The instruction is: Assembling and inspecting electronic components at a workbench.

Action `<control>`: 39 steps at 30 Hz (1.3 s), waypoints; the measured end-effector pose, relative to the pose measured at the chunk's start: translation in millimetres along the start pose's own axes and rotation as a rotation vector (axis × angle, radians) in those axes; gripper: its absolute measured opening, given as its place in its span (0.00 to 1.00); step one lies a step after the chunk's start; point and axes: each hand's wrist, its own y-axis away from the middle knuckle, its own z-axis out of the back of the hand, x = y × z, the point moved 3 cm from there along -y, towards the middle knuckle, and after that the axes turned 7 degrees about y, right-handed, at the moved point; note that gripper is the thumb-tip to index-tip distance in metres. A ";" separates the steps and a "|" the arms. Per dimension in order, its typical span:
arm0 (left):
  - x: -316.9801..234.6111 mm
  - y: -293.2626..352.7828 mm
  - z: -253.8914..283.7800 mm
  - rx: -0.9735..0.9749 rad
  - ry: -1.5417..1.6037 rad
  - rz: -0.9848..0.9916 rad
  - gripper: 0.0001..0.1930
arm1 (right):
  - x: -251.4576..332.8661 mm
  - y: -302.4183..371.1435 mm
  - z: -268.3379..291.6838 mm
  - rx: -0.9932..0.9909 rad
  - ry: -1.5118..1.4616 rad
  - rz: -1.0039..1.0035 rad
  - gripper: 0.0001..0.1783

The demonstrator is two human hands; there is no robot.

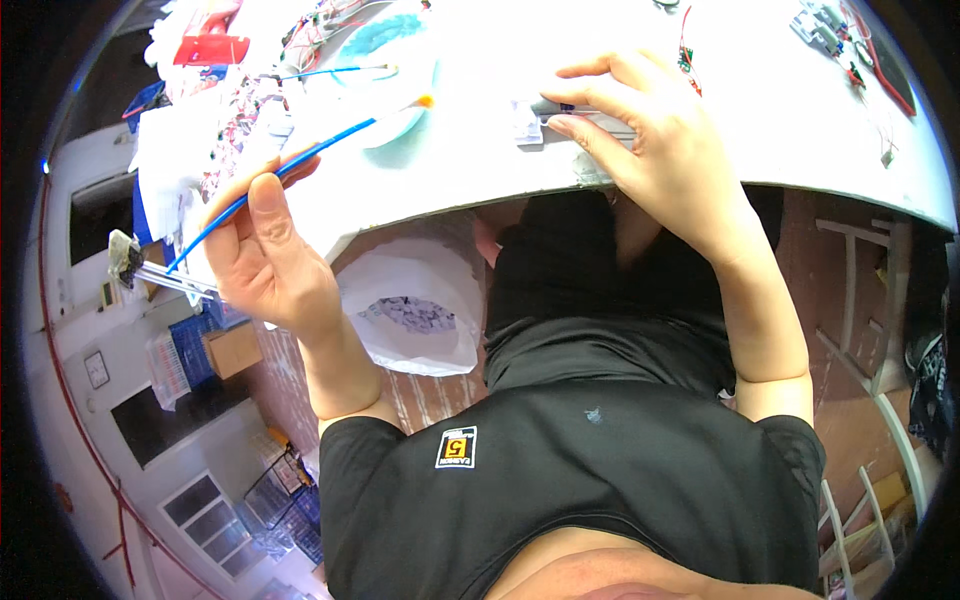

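Note:
My left hand is raised over the table's left front edge. Its thumb and fingers pinch a slim blue paintbrush, whose orange tip points away to the right, over a round pale dish. On the tabletop, my right hand has its thumb and index finger closed about a small grey and white part. A white square end shows left of those fingertips; the rest is partly hidden by the hand. A second blue brush lies across the dish, beside a blue-green smear.
Red and white wired pieces and a red packet crowd the table's left side. Grey parts and red-handled pliers lie at the far right. A white-lined bin stands below the front edge. Racks rise at the right.

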 end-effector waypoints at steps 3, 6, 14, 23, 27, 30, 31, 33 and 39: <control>-1.8 6.3 -18.7 0.028 0.107 0.055 0.08 | -2.0 2.5 1.0 0.037 -0.020 -0.039 0.10; -1.8 9.1 -37.0 0.096 0.044 0.065 0.07 | -3.2 3.5 0.9 0.059 -0.043 -0.096 0.11; -0.1 8.9 -56.3 0.169 -0.032 0.010 0.08 | -0.9 2.6 4.4 0.028 -0.067 -0.129 0.12; -7.2 7.0 -62.2 0.292 -0.103 -0.019 0.08 | -0.3 2.2 4.0 0.007 -0.036 -0.086 0.10; -8.4 1.2 -67.3 0.327 -0.110 -0.054 0.08 | -0.3 2.6 4.4 0.020 -0.030 -0.093 0.10; -11.1 -0.4 -70.8 0.379 -0.178 -0.101 0.08 | -0.3 2.6 3.9 0.030 -0.029 -0.104 0.10; -11.6 -2.3 -69.6 0.378 -0.176 -0.102 0.08 | -0.7 2.8 3.9 0.035 -0.024 -0.106 0.10; -14.7 -3.9 -70.2 0.579 -0.250 -0.195 0.06 | -0.5 2.7 3.7 0.033 -0.023 -0.104 0.10; -24.4 -5.1 -73.7 0.657 -0.242 -0.215 0.06 | -0.4 2.2 3.1 0.033 -0.034 -0.097 0.10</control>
